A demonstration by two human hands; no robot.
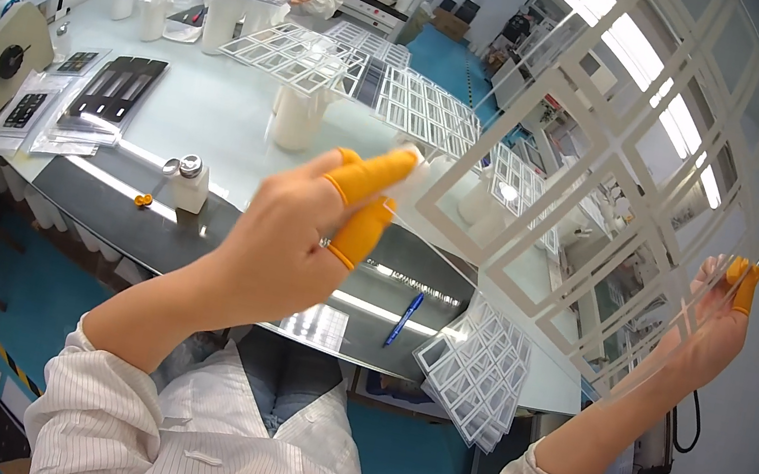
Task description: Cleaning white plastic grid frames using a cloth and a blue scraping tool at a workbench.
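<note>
Sheet (603,180), clear and pale-patterned, tilts above the right end of the bench (182,91); right hand (717,327) pinches its edge, left hand (284,230) meets its corner, whether closed I can't tell.

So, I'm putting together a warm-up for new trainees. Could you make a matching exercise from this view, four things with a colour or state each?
Things:
1. Pen
2. Finger covers
3. Large patterned clear sheet
4. Small bottle

Descriptions:
A. Held up in the air
B. White, with a metallic-looking top
C. Blue
D. Orange

Pairs: 1-C, 2-D, 3-A, 4-B
</note>
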